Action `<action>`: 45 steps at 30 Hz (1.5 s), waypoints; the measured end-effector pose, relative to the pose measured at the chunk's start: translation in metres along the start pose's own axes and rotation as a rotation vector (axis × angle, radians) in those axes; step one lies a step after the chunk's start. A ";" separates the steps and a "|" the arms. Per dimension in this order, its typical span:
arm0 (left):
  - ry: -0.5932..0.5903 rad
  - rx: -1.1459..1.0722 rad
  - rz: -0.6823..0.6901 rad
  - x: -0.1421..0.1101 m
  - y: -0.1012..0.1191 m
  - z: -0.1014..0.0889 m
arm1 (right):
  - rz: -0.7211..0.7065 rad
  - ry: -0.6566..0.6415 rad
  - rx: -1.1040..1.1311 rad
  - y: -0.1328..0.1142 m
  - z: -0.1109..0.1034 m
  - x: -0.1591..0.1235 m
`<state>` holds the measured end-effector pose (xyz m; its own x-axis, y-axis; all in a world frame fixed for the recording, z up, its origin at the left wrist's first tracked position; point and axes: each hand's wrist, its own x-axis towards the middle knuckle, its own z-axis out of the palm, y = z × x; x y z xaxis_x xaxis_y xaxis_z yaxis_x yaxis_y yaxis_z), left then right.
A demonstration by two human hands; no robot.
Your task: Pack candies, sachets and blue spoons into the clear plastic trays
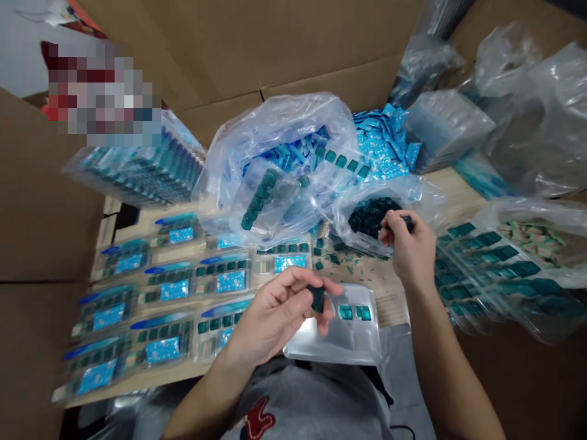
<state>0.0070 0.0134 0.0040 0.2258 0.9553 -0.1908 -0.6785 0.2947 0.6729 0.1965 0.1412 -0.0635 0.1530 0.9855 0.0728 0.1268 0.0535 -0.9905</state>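
Note:
My left hand [279, 311] pinches a small dark teal piece [317, 298] between thumb and fingertips, just above a clear plastic blister tray [348, 342] that lies at the table's near edge. Two teal pieces [354, 312] sit in the tray's slots. My right hand [410, 247] is closed on another dark teal piece [406, 221] at the mouth of a clear bag of loose dark teal pieces [367, 217].
Rows of filled blister packs [160, 293] with blue cards cover the wooden table on the left. Plastic bags of trays and blue sachets [385, 137] lie at the back, more filled trays [495, 263] on the right. Cardboard walls surround the table. Loose teal pieces [342, 260] are scattered mid-table.

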 end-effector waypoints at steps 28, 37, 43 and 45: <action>-0.083 1.340 0.498 -0.016 -0.025 -0.012 | -0.651 -0.385 -0.307 -0.044 -0.010 -0.123; -0.153 1.764 0.759 0.002 -0.044 -0.047 | -0.376 -0.054 -0.270 -0.030 -0.040 -0.117; -0.302 1.798 0.731 -0.013 -0.041 -0.048 | -0.341 -0.123 -0.255 -0.026 -0.042 -0.118; -0.327 1.790 0.718 -0.019 -0.039 -0.051 | -0.320 -0.127 -0.253 -0.025 -0.042 -0.118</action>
<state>-0.0063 -0.0153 -0.0546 0.5189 0.7657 0.3800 0.6382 -0.6427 0.4238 0.2165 0.0171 -0.0429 -0.0535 0.9385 0.3412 0.3873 0.3344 -0.8592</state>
